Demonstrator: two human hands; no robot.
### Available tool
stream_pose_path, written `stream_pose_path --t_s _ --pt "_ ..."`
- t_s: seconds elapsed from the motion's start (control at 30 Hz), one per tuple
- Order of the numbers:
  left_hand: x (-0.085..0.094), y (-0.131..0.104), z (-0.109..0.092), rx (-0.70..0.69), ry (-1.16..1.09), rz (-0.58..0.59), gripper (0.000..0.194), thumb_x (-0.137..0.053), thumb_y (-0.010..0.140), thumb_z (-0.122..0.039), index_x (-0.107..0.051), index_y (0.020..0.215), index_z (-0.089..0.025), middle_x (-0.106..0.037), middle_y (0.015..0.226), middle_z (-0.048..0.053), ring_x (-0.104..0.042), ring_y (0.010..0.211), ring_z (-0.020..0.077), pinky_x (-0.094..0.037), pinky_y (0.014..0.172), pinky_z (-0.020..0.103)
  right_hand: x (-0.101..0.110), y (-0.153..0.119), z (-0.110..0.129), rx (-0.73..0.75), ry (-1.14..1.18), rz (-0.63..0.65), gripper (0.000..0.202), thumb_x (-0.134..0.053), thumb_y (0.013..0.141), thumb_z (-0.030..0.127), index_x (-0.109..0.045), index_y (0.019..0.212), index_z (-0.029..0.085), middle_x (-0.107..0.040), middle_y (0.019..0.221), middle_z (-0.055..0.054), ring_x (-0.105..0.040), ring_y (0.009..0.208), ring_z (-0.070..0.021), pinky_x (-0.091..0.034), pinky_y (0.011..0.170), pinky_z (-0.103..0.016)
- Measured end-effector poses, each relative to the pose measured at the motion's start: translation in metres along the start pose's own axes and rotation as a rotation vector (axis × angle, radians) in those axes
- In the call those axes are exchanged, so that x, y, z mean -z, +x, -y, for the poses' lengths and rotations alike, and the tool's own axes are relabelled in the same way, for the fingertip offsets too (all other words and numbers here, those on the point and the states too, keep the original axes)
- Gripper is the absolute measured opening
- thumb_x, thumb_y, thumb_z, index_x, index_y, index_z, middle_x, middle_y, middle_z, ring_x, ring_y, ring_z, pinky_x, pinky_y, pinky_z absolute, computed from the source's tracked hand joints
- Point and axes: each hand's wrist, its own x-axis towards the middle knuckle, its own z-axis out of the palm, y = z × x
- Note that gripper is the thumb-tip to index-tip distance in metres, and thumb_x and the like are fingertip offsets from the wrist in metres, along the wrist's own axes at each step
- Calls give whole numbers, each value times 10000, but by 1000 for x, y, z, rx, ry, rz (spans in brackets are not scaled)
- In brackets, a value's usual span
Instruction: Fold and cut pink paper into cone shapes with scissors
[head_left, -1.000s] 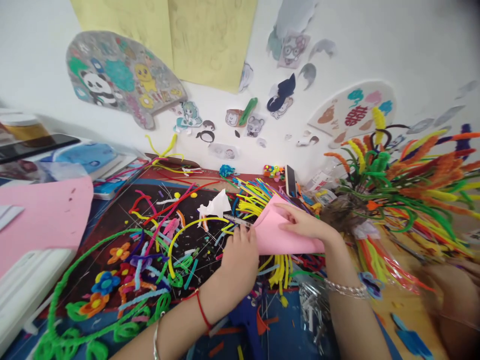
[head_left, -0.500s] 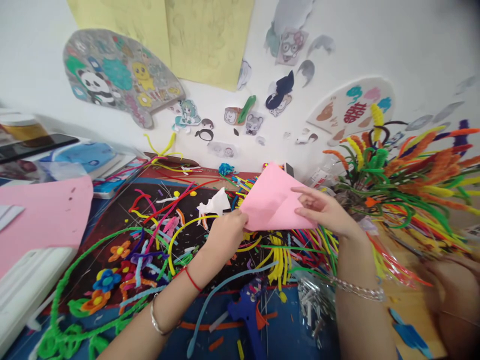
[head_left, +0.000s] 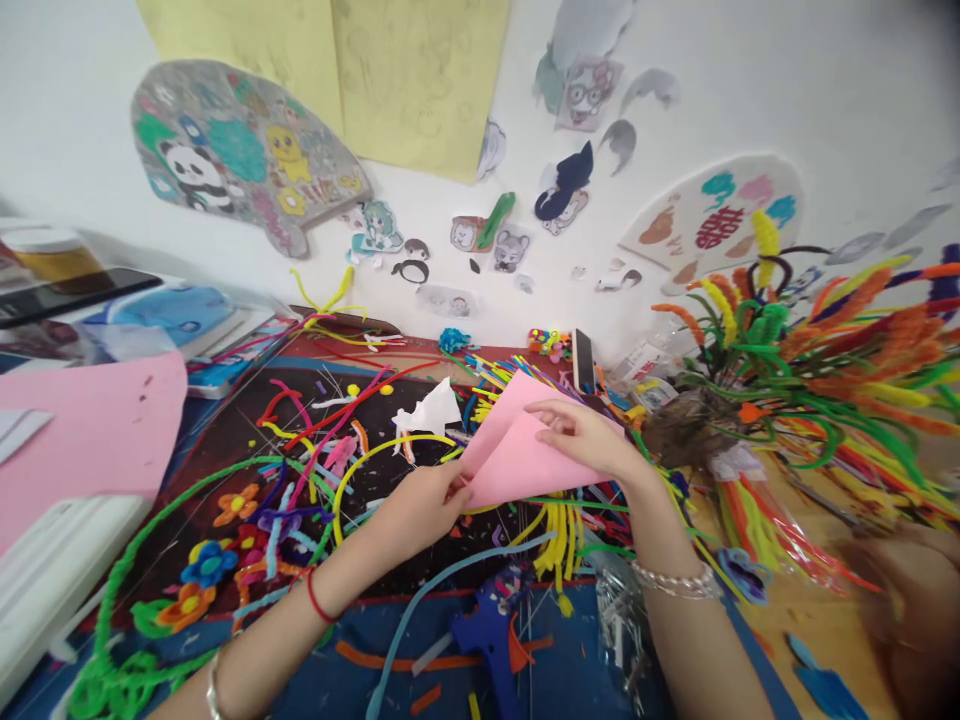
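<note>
A pink sheet of paper [head_left: 525, 455], partly folded over, is held above the cluttered mat. My left hand [head_left: 427, 508] pinches its lower left corner between thumb and fingers. My right hand [head_left: 581, 435] lies over the upper right part of the sheet, its fingers bent and pressing on or gripping the folded layer. Beneath the paper are bundles of colourful pipe cleaners, with yellow ones [head_left: 559, 540] hanging out below. A crumpled white scrap [head_left: 431, 410] sits just behind my left hand.
A blue glue gun [head_left: 484, 640] lies at the front. Pipe-cleaner flowers [head_left: 210, 562] and a green coil [head_left: 124, 660] are at left, beside a larger pink sheet [head_left: 90, 420]. At right stands a bunch of fuzzy stems [head_left: 847, 350]; a person's blurred limb [head_left: 915, 600] shows behind.
The pink paper has moved lower and slightly left with both hands. My right hand has moved left across it, and the paper now shows a fold overlapping toward the left corner.
</note>
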Motion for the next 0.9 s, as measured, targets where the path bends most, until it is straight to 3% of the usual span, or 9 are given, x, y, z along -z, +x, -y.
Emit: stream_pose_path --t_s 0.1,0.2,0.3,0.4,0.6,0.67,0.77,0.83,0.9 --pt "-16 -18 -1 31 36 -154 457 -371 950 -142 -428 1403 -114 -606 1330 152 -638 1133 218 -512 937 333 -20 13 -8 22 -57 -19 415 -577 798 159 -661 1202 210 -716 1042 -58 -637 774 -173 -537 749 -329" --pt "-38 -29 -6 -171 252 -253 438 -409 952 -173 -484 1375 -89 -505 1451 169 -495 1326 288 -424 1091 438 -34 24 -18 58 -97 -46 401 -554 806 136 -663 1184 215 -718 1140 -65 -676 943 -203 -535 875 -358" --pt "-56 -31 -9 -256 416 -303 448 -402 985 -278 -508 1361 -59 -493 1460 166 -437 1367 320 -400 1116 496 -42 29 -26 92 -140 -90 369 -538 834 163 -659 1177 224 -712 1169 -62 -675 1037 -216 -523 945 -377" --pt "-63 -31 -9 -260 466 -329 492 -344 1009 -336 -505 1363 -33 -499 1449 157 -442 1362 304 -437 1098 455 -48 31 -30 120 -191 -138 344 -517 864 197 -658 1173 246 -703 1184 -55 -666 1068 -232 -516 966 -404" --pt "-61 -36 -6 -226 349 -217 556 -307 1015 -423 -464 1404 -58 -435 1490 138 -419 1377 263 -429 1108 391 -45 29 -21 198 -272 -153 325 -487 923 268 -658 1198 234 -667 1223 -90 -602 1170 -250 -454 1043 -446" --pt "-58 -35 -4 -197 307 -178 569 -306 1014 -429 -427 1429 -60 -395 1512 138 -390 1394 259 -408 1123 403 -40 26 -13 236 -294 -105 313 -545 912 316 -680 1183 238 -617 1326 -92 -533 1270 -264 -390 1105 -465" --pt "-54 -32 0 -170 279 -139 572 -321 1013 -410 -384 1450 -47 -350 1532 154 -350 1413 267 -389 1135 431 -32 19 -2 279 -363 101 423 -636 871 418 -643 1270 277 -420 1531 -49 -308 1448 -294 -238 1188 -511" --pt "-52 -30 2 -160 274 -139 572 -325 1013 -396 -371 1453 -35 -341 1535 166 -333 1421 274 -380 1140 444 -30 16 1 267 -426 263 565 -655 848 492 -558 1367 294 -319 1576 -37 -190 1486 -311 -148 1202 -554" --pt "-53 -30 2 -162 269 -163 571 -314 1015 -397 -369 1455 -38 -341 1537 161 -315 1429 274 -358 1153 450 -30 15 1 229 -462 357 647 -644 839 549 -502 1414 289 -321 1570 -45 -173 1487 -315 -113 1203 -570"
